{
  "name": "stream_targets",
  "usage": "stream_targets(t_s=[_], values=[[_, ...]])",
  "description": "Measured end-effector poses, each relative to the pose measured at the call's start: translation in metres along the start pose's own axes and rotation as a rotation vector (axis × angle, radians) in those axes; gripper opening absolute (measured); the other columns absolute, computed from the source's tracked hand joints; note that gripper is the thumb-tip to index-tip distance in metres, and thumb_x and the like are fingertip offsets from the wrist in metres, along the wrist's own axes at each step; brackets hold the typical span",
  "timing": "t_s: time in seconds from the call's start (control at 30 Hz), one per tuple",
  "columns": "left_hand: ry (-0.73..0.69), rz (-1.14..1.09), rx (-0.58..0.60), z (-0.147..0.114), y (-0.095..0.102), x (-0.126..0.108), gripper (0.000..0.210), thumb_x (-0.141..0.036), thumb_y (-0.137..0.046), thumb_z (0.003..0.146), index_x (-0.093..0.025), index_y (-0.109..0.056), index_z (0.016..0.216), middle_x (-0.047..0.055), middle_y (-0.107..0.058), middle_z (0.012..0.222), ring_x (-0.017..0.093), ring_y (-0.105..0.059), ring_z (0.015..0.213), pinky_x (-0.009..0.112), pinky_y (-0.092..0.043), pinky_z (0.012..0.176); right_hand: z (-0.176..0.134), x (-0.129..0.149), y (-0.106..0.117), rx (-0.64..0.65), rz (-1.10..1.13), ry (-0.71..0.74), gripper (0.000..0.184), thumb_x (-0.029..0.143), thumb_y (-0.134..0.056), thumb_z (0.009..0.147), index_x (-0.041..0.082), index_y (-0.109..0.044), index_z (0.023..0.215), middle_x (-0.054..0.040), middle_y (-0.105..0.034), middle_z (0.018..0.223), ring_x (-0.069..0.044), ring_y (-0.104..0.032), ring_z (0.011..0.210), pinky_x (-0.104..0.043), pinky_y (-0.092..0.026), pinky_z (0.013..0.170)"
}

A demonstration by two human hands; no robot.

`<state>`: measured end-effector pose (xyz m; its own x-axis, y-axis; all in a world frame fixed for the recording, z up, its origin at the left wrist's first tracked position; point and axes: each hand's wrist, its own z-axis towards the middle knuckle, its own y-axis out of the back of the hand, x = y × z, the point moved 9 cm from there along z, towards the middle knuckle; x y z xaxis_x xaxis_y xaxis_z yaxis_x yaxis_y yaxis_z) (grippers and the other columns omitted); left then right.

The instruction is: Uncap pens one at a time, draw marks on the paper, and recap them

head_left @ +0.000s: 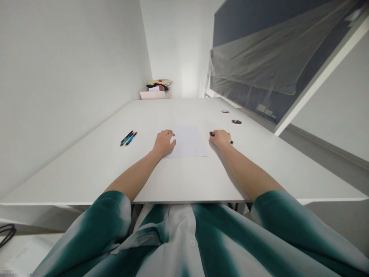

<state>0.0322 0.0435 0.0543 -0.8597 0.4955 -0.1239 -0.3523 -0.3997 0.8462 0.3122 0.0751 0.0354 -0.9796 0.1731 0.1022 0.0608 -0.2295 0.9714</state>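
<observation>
A blank white sheet of paper (pixel 188 142) lies flat on the white table (pixel 173 179) in front of me. My left hand (pixel 164 142) rests at the sheet's left edge, its fingers apart and bent a little, with nothing in them. To the right of the paper, my right hand (pixel 221 138) is closed over a dark pen (pixel 211 134). Only the pen's two ends stick out on either side of that hand; its middle is hidden under my fingers.
Several pens (pixel 128 138) with black, green and blue parts lie together at the left. Two round metal-rimmed cable holes (pixel 236 122) are at the right. A box (pixel 152 94) with cloth-like items stands at the far end. A plastic-covered dark panel (pixel 253 57) rises at the right.
</observation>
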Motion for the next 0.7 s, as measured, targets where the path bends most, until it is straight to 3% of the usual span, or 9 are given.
stream_targets(t_s=[0.5,0.7], values=[[0.007,0.008,0.014,0.001,-0.002,0.002,0.025,-0.029,-0.056,0.086,-0.02,-0.065,0.107,0.011,-0.061,0.124,0.029,-0.054,0.115,0.046,-0.041,0.1,0.0,-0.006,0.0,-0.011,0.049,-0.029,0.033,0.022,-0.051,0.085,0.015,-0.073,0.11,-0.0181,-0.068,0.115,-0.031,-0.059,0.11,-0.041,-0.041,0.09],[0.021,-0.003,0.04,0.0,-0.005,0.005,0.025,-0.029,-0.056,0.086,-0.02,-0.066,0.106,0.012,-0.062,0.119,0.029,-0.055,0.113,0.047,-0.042,0.099,-0.006,0.016,0.01,-0.077,0.072,0.103,0.035,0.027,-0.048,0.089,0.015,-0.073,0.109,-0.0176,-0.068,0.113,-0.03,-0.059,0.107,-0.04,-0.04,0.093]])
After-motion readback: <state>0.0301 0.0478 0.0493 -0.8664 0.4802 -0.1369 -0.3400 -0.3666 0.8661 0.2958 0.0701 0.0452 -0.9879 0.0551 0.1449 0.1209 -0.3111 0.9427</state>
